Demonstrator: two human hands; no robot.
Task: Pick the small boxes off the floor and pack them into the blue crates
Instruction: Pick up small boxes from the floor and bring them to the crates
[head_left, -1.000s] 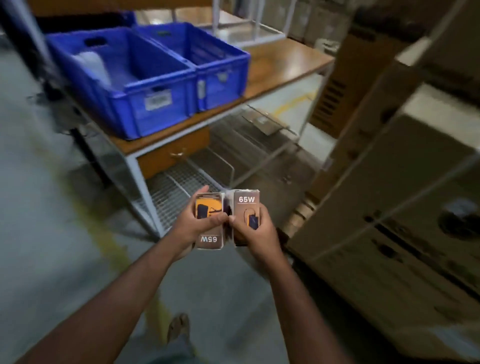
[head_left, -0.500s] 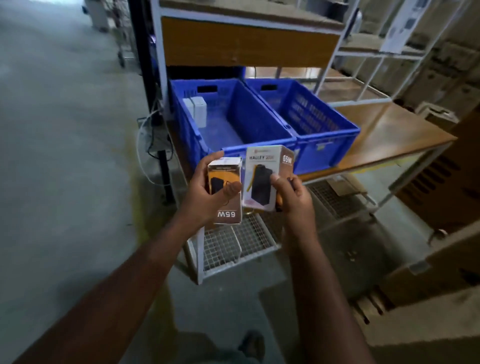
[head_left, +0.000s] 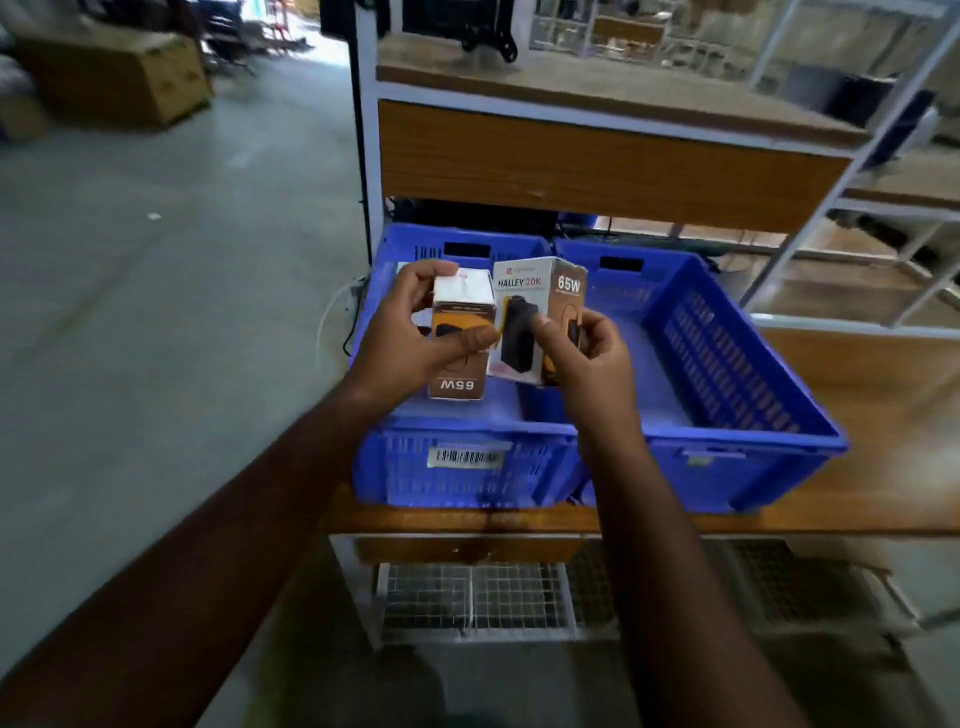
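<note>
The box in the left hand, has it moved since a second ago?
Yes. The left hand's box was low in front of the table's wire shelf; now it is held above the left blue crate, beside the right hand's box.

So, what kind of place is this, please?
Probably a warehouse or packing area. Two blue crates stand on a wooden workbench with a shelf frame above, the left crate bears a barcode label, and a large cardboard carton sits on the bare concrete floor.
</note>
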